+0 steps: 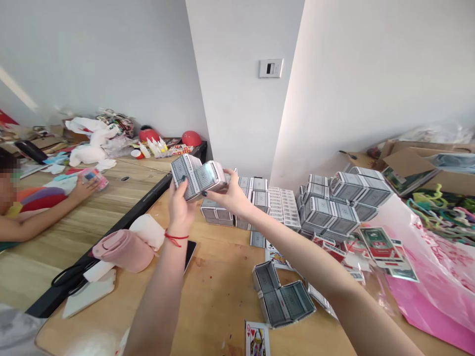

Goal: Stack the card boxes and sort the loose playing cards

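Both of my hands hold up a block of joined boxes folded from playing cards [191, 173], grey-patterned backs outward, above the far side of the table. My left hand [180, 207] grips its left part from below, the thumb on the near face. On the right end, my right hand [233, 197] has its fingers closed round the block. Behind and below it stand more card boxes [217, 213] in a row. An L-shaped group of open-topped card boxes [284, 299] lies nearer me, beside a queen card [257, 338].
Stacked card boxes [332, 210] and loose cards [380, 244] lie to the right, by a pink plastic bag [426, 296] and a cardboard box [419, 163]. A pink roll [128, 249] and a white phone [91, 292] lie left. Another person's hand [89, 182] rests on the neighbouring table.
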Demonstrator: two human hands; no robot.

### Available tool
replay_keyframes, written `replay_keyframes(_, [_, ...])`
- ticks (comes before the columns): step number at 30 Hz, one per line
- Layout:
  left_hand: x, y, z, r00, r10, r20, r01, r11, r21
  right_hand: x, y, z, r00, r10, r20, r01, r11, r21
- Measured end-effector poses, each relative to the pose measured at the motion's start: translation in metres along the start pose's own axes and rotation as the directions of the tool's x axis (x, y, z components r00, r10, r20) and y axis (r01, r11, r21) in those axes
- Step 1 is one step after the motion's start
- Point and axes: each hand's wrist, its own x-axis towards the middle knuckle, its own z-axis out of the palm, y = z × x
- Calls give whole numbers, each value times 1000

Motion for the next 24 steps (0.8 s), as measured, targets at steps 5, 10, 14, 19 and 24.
replay_keyframes(5, [30, 11, -56, 973, -231, 22, 226, 965, 137, -39, -3, -41, 986, 25, -164, -38, 996, -81])
replay_keyframes(10, [53, -7, -73, 895, -447, -2, 428, 856, 289, -105, -6, -76, 954, 127, -273, -123, 992, 31])
replay_keyframes(14, [63, -22, -64, 821, -570, -35, 562, 795, 227, -164, 3, -91, 930, 253, -267, -266, 964, -10])
replay_keyframes(19, [65, -35, -46, 781, -619, -81, 622, 761, 187, -215, 23, -102, 863, 370, -343, -372, 926, 63])
replay_keyframes(24, [61, -46, -36, 798, -589, -123, 602, 773, 200, -237, 33, -102, 814, 432, -388, -405, 901, 152])
